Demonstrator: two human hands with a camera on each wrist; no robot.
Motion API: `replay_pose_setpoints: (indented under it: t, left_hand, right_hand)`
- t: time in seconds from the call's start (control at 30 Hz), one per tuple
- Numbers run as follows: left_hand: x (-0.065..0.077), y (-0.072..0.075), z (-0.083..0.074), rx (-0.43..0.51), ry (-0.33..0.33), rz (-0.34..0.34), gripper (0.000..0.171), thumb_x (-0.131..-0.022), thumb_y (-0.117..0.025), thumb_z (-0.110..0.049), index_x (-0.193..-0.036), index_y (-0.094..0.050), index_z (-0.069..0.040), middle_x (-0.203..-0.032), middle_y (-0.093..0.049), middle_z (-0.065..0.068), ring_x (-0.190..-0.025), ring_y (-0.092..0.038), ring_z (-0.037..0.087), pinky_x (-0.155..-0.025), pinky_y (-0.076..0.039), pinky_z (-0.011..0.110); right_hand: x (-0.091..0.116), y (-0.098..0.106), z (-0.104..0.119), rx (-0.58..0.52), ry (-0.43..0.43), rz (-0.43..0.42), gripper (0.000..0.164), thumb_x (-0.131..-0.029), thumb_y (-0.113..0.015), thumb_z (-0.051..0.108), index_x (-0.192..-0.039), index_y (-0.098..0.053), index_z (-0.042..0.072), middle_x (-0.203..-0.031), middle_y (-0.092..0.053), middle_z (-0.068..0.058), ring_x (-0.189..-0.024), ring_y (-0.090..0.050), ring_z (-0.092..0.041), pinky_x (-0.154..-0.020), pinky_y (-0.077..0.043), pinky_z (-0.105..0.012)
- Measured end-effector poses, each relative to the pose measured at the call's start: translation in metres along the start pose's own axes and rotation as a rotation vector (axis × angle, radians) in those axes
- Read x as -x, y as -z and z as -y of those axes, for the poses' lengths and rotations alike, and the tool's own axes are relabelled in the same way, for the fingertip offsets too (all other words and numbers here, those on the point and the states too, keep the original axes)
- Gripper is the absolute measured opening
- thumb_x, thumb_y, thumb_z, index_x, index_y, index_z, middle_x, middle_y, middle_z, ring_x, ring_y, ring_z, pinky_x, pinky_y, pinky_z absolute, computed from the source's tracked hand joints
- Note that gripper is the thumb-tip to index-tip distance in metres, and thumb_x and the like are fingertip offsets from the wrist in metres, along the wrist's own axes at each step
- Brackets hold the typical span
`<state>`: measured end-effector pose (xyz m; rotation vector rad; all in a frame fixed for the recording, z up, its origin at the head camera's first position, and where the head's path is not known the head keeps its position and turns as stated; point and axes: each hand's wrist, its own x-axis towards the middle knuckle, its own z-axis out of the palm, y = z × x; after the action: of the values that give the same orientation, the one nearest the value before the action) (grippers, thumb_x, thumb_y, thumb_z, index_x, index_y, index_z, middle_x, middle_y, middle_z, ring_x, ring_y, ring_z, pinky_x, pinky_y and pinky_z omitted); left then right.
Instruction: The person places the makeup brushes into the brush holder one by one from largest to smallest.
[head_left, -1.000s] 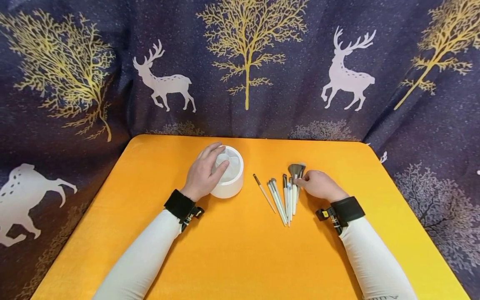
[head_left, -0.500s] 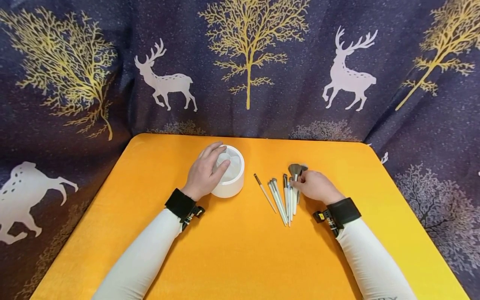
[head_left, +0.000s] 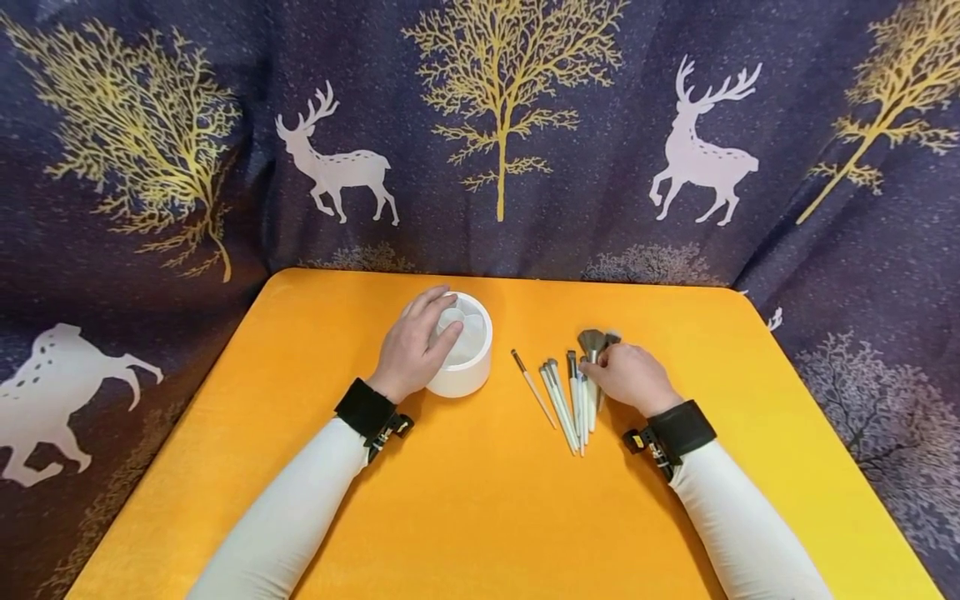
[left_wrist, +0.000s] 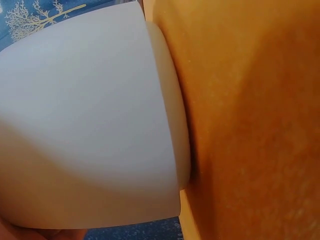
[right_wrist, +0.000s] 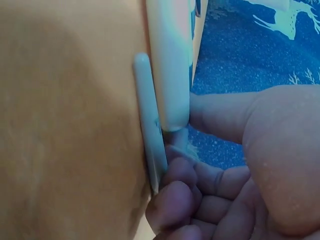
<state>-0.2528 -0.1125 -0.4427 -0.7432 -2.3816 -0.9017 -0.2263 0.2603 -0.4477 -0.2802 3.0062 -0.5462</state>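
My left hand [head_left: 411,346] grips the left side of a round white makeup brush holder [head_left: 459,382], its thumb and fingers over the rim. Clear dividers show inside. In the left wrist view the holder's smooth wall [left_wrist: 85,115] fills much of the picture. My right hand [head_left: 633,377] is at the right end of a group of makeup brushes [head_left: 561,408], finger and thumb pinching a brush by the large fan-shaped brush head [head_left: 592,340]. The right wrist view shows the thumb against a thick white handle [right_wrist: 170,65], with a thinner handle [right_wrist: 149,115] beside it.
One thin brush [head_left: 534,387] lies slightly apart, between the holder and the group. All stands on an orange-covered table [head_left: 465,517]. Behind hangs a dark curtain [head_left: 450,200] with white deer and golden trees.
My right hand has shifted slightly left along the brushes, toward the fan-shaped head. The left hand keeps its place on the holder; the view has drifted a little.
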Motion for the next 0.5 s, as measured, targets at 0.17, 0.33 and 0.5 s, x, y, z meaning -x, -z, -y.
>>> replay_pose_setpoints:
  t: [0.17, 0.33, 0.5]
  left_hand:
    - [0.0009, 0.0001, 0.0008, 0.0, 0.005, 0.003, 0.056, -0.102, -0.038, -0.055, -0.141, -0.053, -0.017, -0.151, -0.041, 0.005, -0.136, -0.036, 0.018, -0.101, -0.041, 0.046]
    - [-0.0007, 0.0016, 0.0018, 0.008, -0.004, -0.013, 0.055, -0.102, -0.039, -0.054, -0.14, -0.054, -0.016, -0.149, -0.043, 0.006, -0.135, -0.038, 0.019, -0.099, -0.042, 0.046]
    - [0.0006, 0.0, 0.003, 0.003, -0.004, -0.003, 0.055, -0.102, -0.039, -0.053, -0.14, -0.054, -0.017, -0.15, -0.042, 0.003, -0.135, -0.037, 0.016, -0.101, -0.041, 0.044]
  right_hand:
    - [-0.0014, -0.0012, -0.0001, -0.024, -0.022, -0.012, 0.051, -0.094, -0.06, 0.048, -0.054, -0.047, 0.02, -0.049, -0.031, 0.006, -0.041, -0.031, -0.015, -0.045, -0.023, -0.03]
    - [-0.0035, -0.0014, -0.0008, -0.094, -0.026, -0.026, 0.05, -0.095, -0.058, 0.045, -0.055, -0.047, 0.018, -0.049, -0.03, 0.004, -0.042, -0.03, -0.016, -0.047, -0.025, -0.032]
    - [-0.0024, -0.0016, 0.0, -0.138, -0.055, -0.037, 0.047, -0.096, -0.056, 0.042, -0.058, -0.046, 0.016, -0.051, -0.03, 0.003, -0.044, -0.031, -0.019, -0.05, -0.026, -0.034]
